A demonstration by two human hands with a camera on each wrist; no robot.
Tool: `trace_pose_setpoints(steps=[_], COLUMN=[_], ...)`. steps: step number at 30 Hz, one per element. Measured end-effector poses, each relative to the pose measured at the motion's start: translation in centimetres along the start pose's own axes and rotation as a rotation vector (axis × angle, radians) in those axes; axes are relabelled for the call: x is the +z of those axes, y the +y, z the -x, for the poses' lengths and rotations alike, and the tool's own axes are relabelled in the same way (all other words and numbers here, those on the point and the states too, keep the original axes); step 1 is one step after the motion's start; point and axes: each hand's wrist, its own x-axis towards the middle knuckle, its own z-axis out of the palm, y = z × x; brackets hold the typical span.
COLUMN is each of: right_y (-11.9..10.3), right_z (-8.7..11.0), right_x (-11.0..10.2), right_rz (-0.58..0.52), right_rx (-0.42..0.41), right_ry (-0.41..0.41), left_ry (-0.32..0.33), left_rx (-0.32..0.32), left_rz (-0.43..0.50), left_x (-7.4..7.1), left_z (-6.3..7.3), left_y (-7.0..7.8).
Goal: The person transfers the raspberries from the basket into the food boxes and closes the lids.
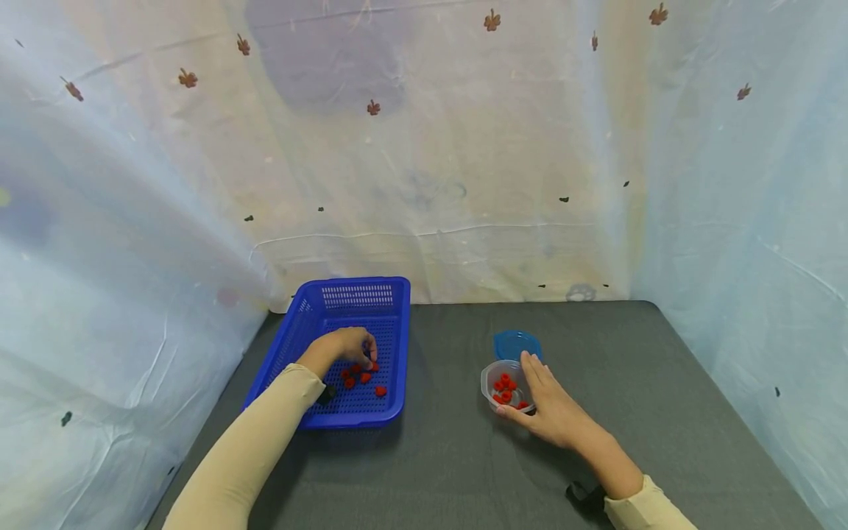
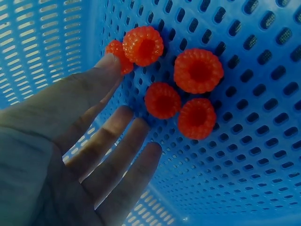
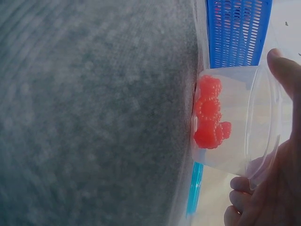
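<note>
My left hand point(image 1: 344, 344) reaches into a blue plastic basket point(image 1: 405, 346). In the left wrist view its thumb and forefinger pinch a red raspberry point(image 2: 123, 63), and the other fingers extend above the basket floor. Several more raspberries point(image 2: 198, 70) lie close by, hollow ends showing. My right hand point(image 1: 555, 409) holds a small clear plastic container point(image 1: 486, 383) at its rim, thumb on the near side and fingers along the far right. Several raspberries point(image 3: 209, 113) sit at the container's bottom, which stands on the table.
A blue lid point(image 1: 515, 343) lies on the grey table point(image 1: 444, 464) just behind the container. The basket stands at the table's left. Pale patterned sheeting point(image 1: 450, 162) hangs behind the table and along both sides.
</note>
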Motion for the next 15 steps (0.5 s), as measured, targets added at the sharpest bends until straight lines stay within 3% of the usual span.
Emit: trace_pose_setpoints(steps=[11, 15], right_y=[-0.11, -0.16], right_z=[0.06, 0.03], right_x=[-0.08, -0.06], right_rz=[-0.006, -0.004], right_rx=[-0.004, -0.006], right_ry=[0.009, 0.008], left_ry=[0.011, 0.004], left_rx=[0.004, 0.004], left_rz=[-0.010, 0.027], left_x=[0.03, 0.00], left_z=[0.09, 0.24], left_y=[-0.03, -0.14])
